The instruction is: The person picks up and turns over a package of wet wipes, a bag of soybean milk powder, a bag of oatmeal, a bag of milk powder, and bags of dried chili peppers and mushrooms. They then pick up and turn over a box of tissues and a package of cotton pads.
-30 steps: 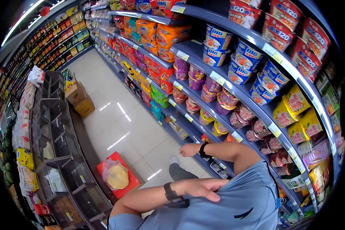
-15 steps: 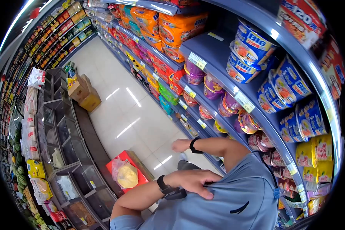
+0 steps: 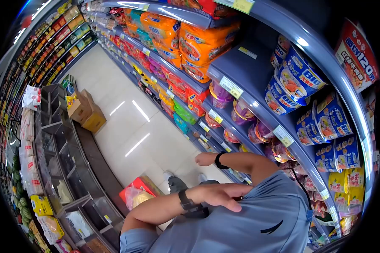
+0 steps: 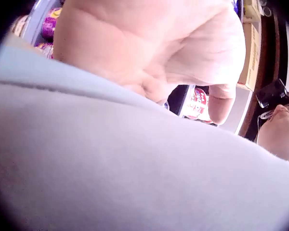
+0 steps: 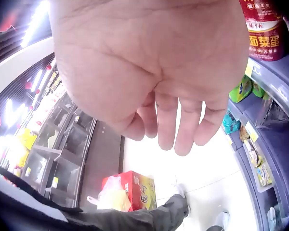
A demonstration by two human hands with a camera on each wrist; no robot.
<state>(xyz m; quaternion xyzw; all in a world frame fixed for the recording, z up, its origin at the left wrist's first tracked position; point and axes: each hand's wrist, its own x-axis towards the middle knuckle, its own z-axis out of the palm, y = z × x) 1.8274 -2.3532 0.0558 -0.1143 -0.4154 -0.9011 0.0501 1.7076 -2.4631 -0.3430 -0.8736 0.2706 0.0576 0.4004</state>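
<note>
My left hand (image 3: pixel 219 196) lies against the chest of the blue-grey shirt (image 3: pixel 240 227), its thumb out straight. The left wrist view shows the palm (image 4: pixel 149 48), with the other fingers hidden behind the shirt fabric. My right hand (image 3: pixel 205 159) hangs out ahead over the aisle floor, beside the lower shelves. Its palm and loosely bent fingers (image 5: pixel 183 132) hold nothing in the right wrist view. Blue noodle cups (image 3: pixel 302 74) stand on a shelf at the right, above the right arm.
Shelves with orange noodle packs (image 3: pixel 207 44) run along the right. Clear-sided bins (image 3: pixel 86 160) line the left. A red box (image 3: pixel 135 187) with a bagged yellow item sits on the floor below them, and cardboard boxes (image 3: pixel 88 116) stand farther along. Tiled floor (image 3: pixel 156 139) lies between.
My view has shifted toward the right-hand shelves, with the blue cups now larger and nearer. The red box is now partly behind my left arm. My left hand stays at the shirt.
</note>
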